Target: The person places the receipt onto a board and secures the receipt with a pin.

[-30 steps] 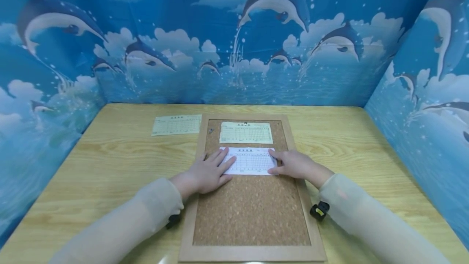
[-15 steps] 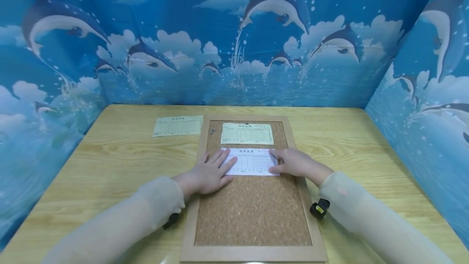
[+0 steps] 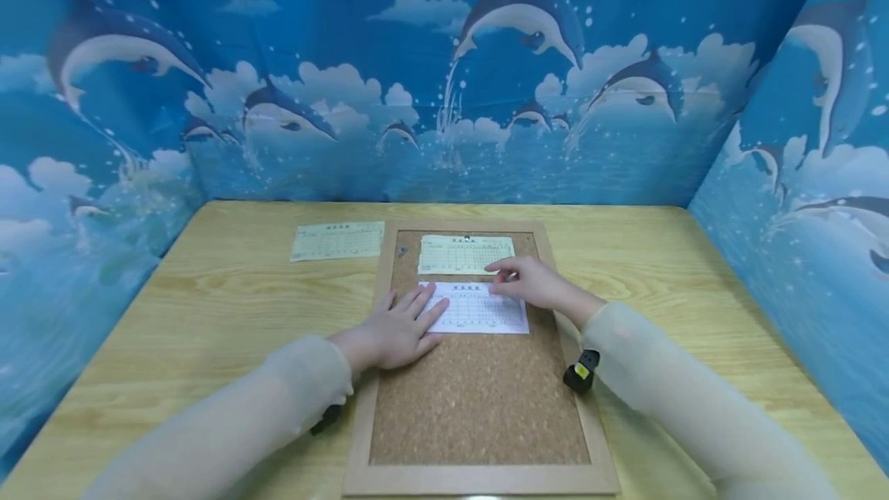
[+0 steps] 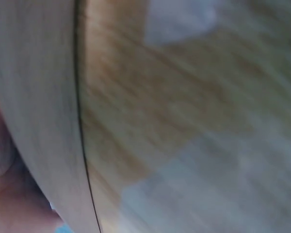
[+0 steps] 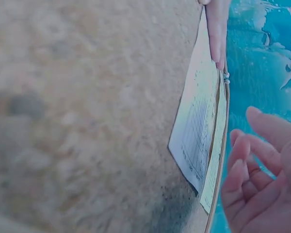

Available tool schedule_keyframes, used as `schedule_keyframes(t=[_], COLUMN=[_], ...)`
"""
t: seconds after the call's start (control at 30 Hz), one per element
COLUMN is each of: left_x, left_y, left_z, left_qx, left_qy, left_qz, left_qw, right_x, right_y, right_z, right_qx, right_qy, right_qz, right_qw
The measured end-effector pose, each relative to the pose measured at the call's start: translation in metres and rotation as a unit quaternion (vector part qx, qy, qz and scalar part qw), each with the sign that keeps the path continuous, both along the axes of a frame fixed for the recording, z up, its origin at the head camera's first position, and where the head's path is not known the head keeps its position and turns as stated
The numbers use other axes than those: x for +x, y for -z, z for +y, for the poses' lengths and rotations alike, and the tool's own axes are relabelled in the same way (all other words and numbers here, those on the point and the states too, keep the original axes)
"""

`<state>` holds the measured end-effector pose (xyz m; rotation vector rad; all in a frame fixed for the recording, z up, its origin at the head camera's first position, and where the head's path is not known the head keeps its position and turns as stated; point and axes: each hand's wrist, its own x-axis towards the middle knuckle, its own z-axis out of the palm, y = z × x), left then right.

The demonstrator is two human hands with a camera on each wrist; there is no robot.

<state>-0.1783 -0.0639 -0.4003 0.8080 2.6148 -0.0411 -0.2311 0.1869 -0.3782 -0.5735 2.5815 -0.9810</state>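
Note:
A white printed form lies across the upper part of a framed cork board. My left hand rests on its left end, fingers spread. Over its upper right corner is my right hand, fingers loosely curled. In the right wrist view that hand shows thumb and fingers apart, with nothing visible between them. A pale green printed form sits just above the white one, with a small pin at its top edge. The left wrist view mostly shows the board's wooden frame.
Another pale green form lies on the wooden table, left of the board. A small pin sits at the board's upper left. Blue dolphin-print curtains enclose the back and sides.
My right hand has left the white form's right edge and moved up and left, over its upper right corner. The left hand stays in place on the form.

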Motion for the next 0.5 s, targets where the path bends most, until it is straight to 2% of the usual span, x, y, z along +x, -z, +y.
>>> schedule_keyframes(t=[0.13, 0.37, 0.5], left_x=[-0.001, 0.000, 0.000], left_y=[0.001, 0.001, 0.002], left_z=[0.001, 0.000, 0.000], left_qx=[-0.004, -0.007, -0.004], left_qy=[-0.002, -0.003, 0.003], left_qz=[-0.006, -0.002, 0.005], left_qw=[1.0000, 1.0000, 1.0000], right_x=[-0.005, -0.012, -0.017], right_y=[0.002, 0.004, 0.003], right_z=[-0.005, -0.019, -0.028], right_qx=[-0.019, -0.028, -0.030], right_qy=[0.023, 0.023, 0.038], right_qz=[-0.024, -0.033, -0.045], right_qw=[0.9993, 0.9988, 0.9978])
